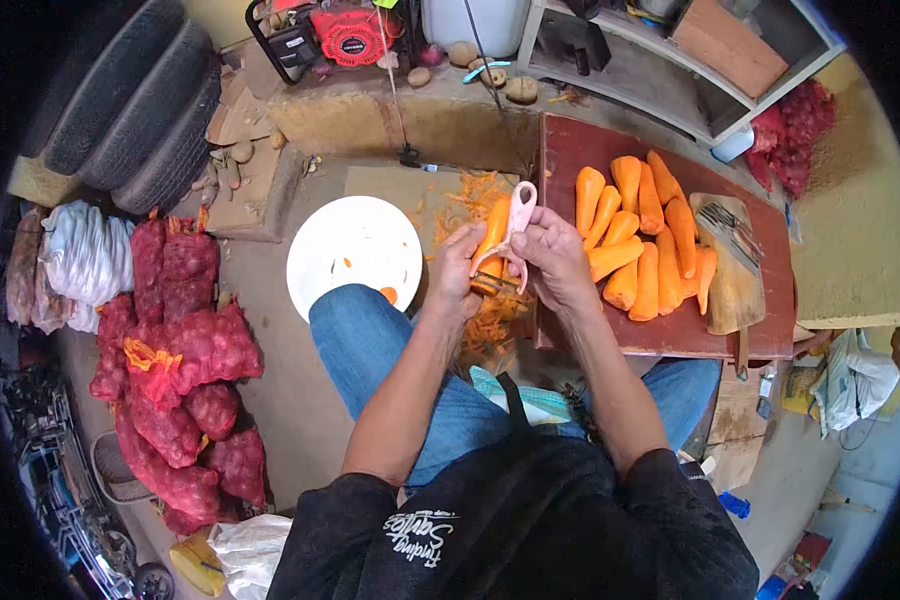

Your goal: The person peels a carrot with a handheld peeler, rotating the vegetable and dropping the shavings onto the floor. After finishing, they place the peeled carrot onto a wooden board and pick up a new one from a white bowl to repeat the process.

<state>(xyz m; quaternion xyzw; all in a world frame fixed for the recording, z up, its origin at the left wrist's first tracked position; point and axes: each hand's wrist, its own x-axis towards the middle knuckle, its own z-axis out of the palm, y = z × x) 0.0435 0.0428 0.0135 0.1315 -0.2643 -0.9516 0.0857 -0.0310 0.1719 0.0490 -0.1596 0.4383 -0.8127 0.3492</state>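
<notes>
Between my knees, my left hand [457, 268] is closed around an orange carrot [493, 232], which it holds upright. My right hand [553, 255] grips a pink peeler [521, 212], whose blade end lies against the lower part of the carrot. Orange peelings [478, 192] are scattered on the floor below and beyond my hands. To the right, several peeled carrots [646, 275] lie in a pile on a dark red table [580, 335]. A white round basin [355, 235] with a few orange scraps stands to the left of my hands.
A wooden board [735, 290] with knives [727, 232] lies on the table's right side. Red net sacks [185, 350] fill the floor at left, below stacked tires [135, 110]. Behind are a red machine [350, 38], a ledge [430, 125] with potatoes, and a shelf [630, 70].
</notes>
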